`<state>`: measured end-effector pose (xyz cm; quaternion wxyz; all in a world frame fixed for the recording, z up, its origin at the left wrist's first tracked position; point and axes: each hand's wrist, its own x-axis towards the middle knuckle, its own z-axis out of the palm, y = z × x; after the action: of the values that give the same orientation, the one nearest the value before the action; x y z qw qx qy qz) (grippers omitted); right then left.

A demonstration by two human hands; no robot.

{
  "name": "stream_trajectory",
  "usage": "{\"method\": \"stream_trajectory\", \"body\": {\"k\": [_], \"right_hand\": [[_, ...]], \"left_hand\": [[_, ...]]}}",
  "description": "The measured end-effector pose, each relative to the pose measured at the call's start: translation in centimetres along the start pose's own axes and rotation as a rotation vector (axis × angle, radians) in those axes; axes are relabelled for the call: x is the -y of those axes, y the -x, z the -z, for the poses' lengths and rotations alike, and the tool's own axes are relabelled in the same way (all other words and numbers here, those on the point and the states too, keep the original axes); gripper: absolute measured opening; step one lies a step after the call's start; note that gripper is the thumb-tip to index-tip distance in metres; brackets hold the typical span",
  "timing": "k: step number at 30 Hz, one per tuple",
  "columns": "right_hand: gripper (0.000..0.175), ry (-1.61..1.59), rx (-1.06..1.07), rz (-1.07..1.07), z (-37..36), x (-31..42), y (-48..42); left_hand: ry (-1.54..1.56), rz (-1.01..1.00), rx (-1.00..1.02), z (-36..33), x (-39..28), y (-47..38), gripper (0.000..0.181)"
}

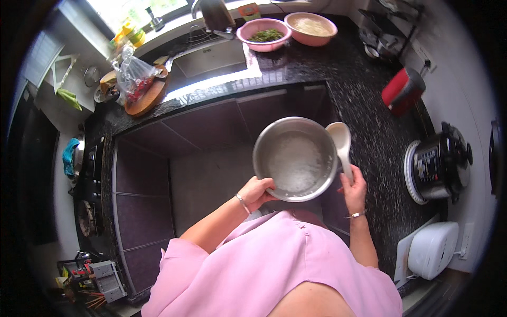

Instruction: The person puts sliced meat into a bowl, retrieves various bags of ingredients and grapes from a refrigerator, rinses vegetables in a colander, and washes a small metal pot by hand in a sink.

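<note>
My left hand (pixel 256 192) grips the near rim of a round steel pot (pixel 259 136), thumb over the edge. Pale, whitish grains, which look like rice, lie under cloudy water (pixel 298 158) in the bottom, and a few specks cling to its inner wall. In my right hand (pixel 354 189) is the handle of a white rice paddle or spoon (pixel 339 136). Its broad end points away from me, close beside the pot's right rim. The pot is held in front of my body, over the floor between the counters.
Ahead is a sink (pixel 210 59), with a pink bowl of green vegetables (pixel 266 36) and another pink basin (pixel 311 29) to its right. A wooden board (pixel 148 97) bears a plastic bag (pixel 134 75). Along the right counter stand a red kettle (pixel 402 91), an electric pressure cooker (pixel 435 166) and a white appliance (pixel 433 250).
</note>
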<state>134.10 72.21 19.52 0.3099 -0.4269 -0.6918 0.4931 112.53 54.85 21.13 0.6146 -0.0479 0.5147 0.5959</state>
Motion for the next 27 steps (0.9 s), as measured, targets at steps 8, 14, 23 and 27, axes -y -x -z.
{"method": "stream_trajectory", "body": {"k": [8,14,23,27], "right_hand": [[0.023,-0.148,0.258,-0.062,-16.9,3.5,-8.6],[0.027,0.182,0.207,0.127,-23.9,2.8,-16.6],[0.029,0.566,0.163,0.445,-27.6,0.9,-32.2],[0.029,0.620,0.208,0.499,-28.9,0.2,-36.8]], "left_hand": [[0.119,-0.202,-0.157,12.6,-9.6,0.8,0.009],[0.185,-0.253,-0.236,20.2,-14.9,0.2,0.017],[0.225,-0.339,-0.417,25.1,-23.5,-2.8,0.009],[0.180,-0.346,-0.549,24.9,-28.4,-3.8,0.014]]}}
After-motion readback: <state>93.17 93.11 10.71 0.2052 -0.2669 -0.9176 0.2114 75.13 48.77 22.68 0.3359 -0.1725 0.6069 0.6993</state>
